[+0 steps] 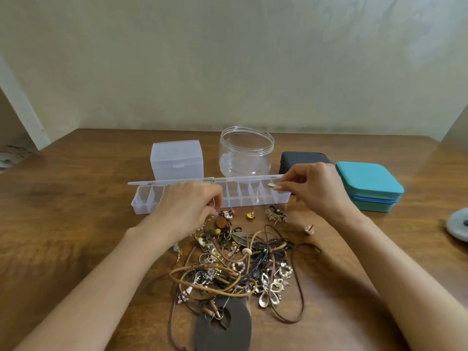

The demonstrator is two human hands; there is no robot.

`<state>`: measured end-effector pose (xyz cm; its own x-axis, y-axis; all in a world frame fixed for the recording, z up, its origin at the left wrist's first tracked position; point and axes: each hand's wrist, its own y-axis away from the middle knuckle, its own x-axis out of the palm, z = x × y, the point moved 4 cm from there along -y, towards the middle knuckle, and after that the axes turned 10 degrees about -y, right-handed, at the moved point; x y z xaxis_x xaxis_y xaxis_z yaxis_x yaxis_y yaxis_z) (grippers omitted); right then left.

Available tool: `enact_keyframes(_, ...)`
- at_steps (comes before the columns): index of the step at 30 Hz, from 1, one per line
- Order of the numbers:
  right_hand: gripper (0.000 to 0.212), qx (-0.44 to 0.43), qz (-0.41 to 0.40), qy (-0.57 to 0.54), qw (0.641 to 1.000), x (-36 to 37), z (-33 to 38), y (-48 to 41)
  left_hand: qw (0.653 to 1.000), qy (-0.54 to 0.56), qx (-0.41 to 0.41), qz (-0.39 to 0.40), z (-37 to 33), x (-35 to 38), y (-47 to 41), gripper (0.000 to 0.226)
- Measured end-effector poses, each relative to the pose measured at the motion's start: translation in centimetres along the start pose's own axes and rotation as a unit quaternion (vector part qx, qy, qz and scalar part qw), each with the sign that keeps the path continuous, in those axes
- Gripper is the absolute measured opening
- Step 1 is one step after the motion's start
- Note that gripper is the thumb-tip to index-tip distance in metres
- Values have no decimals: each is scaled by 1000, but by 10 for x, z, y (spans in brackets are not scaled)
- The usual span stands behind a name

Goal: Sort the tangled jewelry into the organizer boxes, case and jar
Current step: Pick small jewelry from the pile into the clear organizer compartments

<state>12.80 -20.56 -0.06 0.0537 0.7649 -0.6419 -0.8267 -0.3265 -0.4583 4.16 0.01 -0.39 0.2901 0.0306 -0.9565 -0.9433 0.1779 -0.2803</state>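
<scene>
Wooden table (76,236) fills the lower view, with a pale wall behind it.

1. Nearest the person lies a dark brown disc (228,330), partly under the jewelry tangle (235,262): tan and dark cords, metal rings, beads and pendants in one heap at the table's centre.
2. Three small pieces lie apart from the heap, on its far side: a gold charm (250,215), a metal cluster (276,214) and a pale piece (309,229).
3. Left hand (187,206): fingers curled at the heap's far left edge, pinching a thin wire piece (214,202).
4. Right hand (314,188): thumb and forefinger pinch a small gold piece (271,185) over the compartments at the right end of the long organizer box.
5. Long organizer box (141,206): clear, divided into a row of compartments, lid (172,181) swung back. Compartment contents cannot be told.
6. Behind it, left to right: a frosted box (177,158), lid closed; a clear jar (247,153), mouth uncovered; a black case (301,158), closed; a teal case (367,183), closed.
7. A pale round object (458,225) is cut off by the right edge.
</scene>
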Motion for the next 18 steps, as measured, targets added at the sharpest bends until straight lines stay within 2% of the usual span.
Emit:
enact_keyframes(3, 9, 4, 1, 10, 1000, 4, -6, 0, 988, 87, 5, -124, -8, -7, -1, 9)
enact_keyframes(6, 6, 14, -1, 31, 999, 7, -14, 0, 971, 153, 31, -182, -30, -10, -15, 13)
enact_keyframes(9, 4, 15, -25, 23, 999, 7, -19, -1, 963, 178, 57, -194, -56, -4, -39, 13)
enact_keyframes(12, 6, -7, -49, 31, 998, 3, -17, 0, 966, 150, 65, -200, -76, 9, -58, 11)
enact_keyframes(18, 5, -46, -68, 74, 994, -2, -19, -2, 968, 179, 33, -172, -69, 26, -72, 10)
